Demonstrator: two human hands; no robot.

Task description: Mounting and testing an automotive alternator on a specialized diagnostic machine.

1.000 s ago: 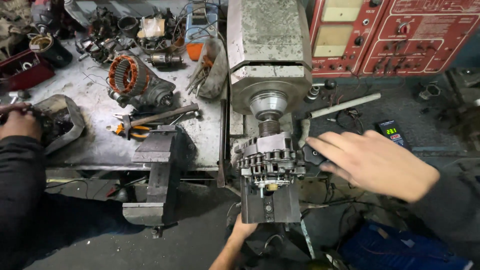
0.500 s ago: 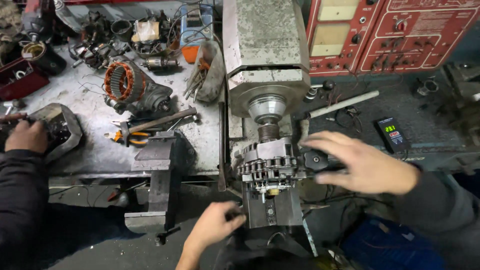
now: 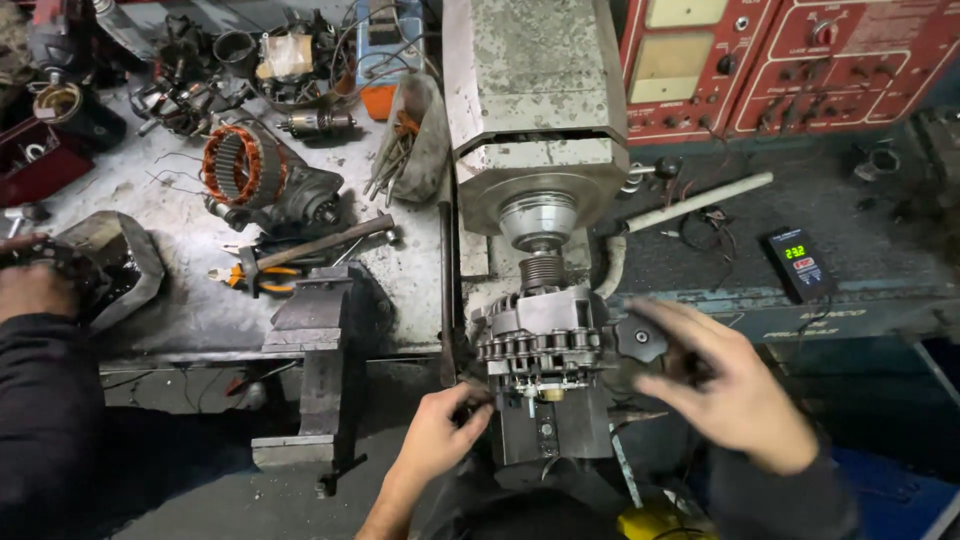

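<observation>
Hidden or unclear: my right hand (image 3: 735,395), motion-blurred, covers the alternator (image 3: 545,340) right side; my left hand (image 3: 440,430) fingertips vanish behind its left edge; a co-worker's hand (image 3: 35,290), far left, cut off.

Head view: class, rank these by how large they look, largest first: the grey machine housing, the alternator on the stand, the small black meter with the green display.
1. Grey machine housing.
2. Alternator, though it sits nearer the camera.
3. Black meter, clearly smallest.
</observation>
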